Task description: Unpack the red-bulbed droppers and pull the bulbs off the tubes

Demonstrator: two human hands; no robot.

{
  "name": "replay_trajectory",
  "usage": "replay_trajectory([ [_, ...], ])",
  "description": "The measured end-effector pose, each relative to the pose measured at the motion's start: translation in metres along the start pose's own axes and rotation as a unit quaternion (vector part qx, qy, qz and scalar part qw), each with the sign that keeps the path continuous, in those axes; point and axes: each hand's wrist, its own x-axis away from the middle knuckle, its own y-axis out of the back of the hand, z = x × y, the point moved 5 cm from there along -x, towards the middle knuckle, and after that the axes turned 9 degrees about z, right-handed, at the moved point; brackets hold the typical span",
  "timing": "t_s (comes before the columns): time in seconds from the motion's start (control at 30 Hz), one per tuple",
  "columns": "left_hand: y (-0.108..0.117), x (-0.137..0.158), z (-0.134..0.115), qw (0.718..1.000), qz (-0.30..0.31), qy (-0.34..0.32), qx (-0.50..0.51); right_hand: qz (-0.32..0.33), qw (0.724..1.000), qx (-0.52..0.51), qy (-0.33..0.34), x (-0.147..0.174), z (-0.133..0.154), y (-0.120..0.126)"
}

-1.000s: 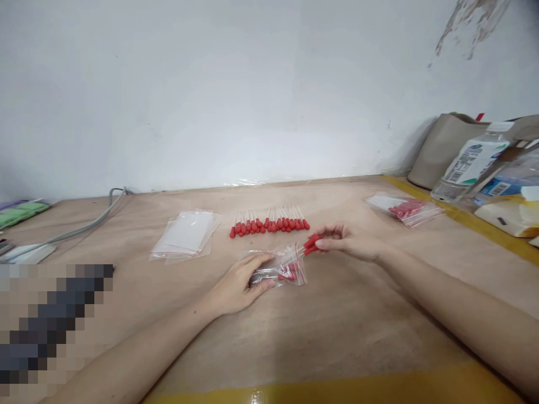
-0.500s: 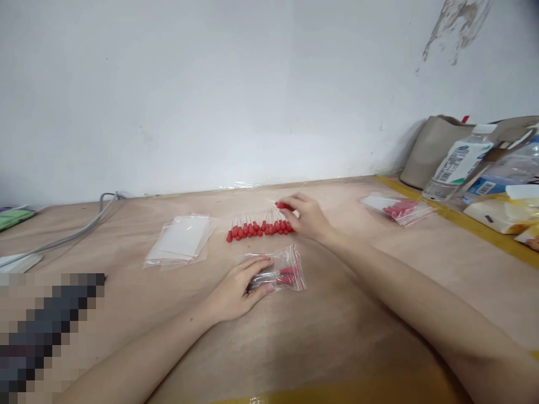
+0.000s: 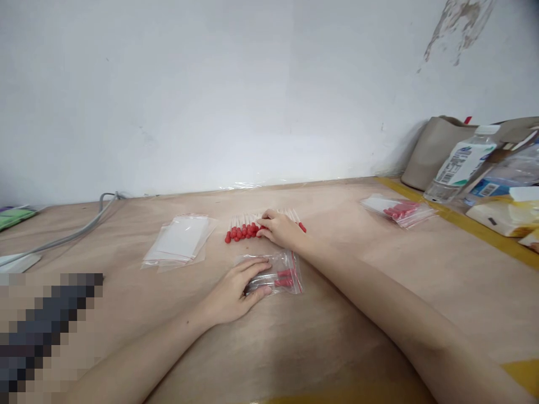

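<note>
My left hand (image 3: 236, 289) lies with spread fingers and thumb on a clear zip bag (image 3: 297, 278). Inside that bag are glass droppers with red bulbs (image 3: 284, 281), their tubes partly under my fingers. Farther back, a row of loose red-bulbed droppers (image 3: 244, 230) lies with tubes pointing at the wall. Over the middle of this row is my right hand (image 3: 280, 229), thumb and fingers pinched at a dropper's red bulb (image 3: 261, 227). It hides part of the row. One dropper (image 3: 302, 226) lies slanted at the right end.
Flat zip bags (image 3: 179, 238) are stacked to the left. Filled bags with red bulbs (image 3: 400, 210) lie to the right. A water bottle (image 3: 461, 163), a beige container (image 3: 425, 151) and packets (image 3: 492, 213) stand far right. A grey cable (image 3: 84, 229) runs along the left.
My right hand has moved left along the row, from its right end to its middle. A dropper now lies slanted at the right end. My left hand stays on the bag.
</note>
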Motion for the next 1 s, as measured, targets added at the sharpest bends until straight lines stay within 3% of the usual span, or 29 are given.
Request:
replay_trajectory([
  [0.17, -0.001, 0.0, 0.001, 1.0, 0.005, -0.001, -0.008, -0.115, 0.989, -0.088, -0.035, 0.008, -0.014, 0.016],
  [0.27, -0.001, 0.0, 0.001, 1.0, 0.01, 0.004, -0.01, -0.152, 0.982, -0.097, -0.053, 0.013, -0.019, 0.02],
  [0.5, -0.001, 0.0, 0.001, 1.0, 0.008, 0.007, -0.014, -0.072, 0.994, -0.038, -0.077, 0.02, -0.013, 0.014],
  [0.6, -0.002, 0.0, 0.003, 1.0, 0.008, 0.012, -0.017, -0.072, 0.993, -0.005, -0.091, 0.025, -0.007, 0.022],
  [0.83, -0.003, -0.001, 0.003, 1.0, 0.006, 0.012, -0.026, -0.008, 0.998, 0.057, 0.003, 0.017, 0.021, 0.013],
  [0.9, -0.003, -0.001, 0.003, 1.0, 0.004, 0.011, -0.026, -0.016, 0.998, 0.059, -0.01, 0.014, 0.02, 0.011],
  [1.0, -0.003, -0.001, 0.003, 1.0, 0.002, -0.001, -0.026, -0.077, 0.995, 0.033, -0.049, 0.017, 0.013, 0.019],
])
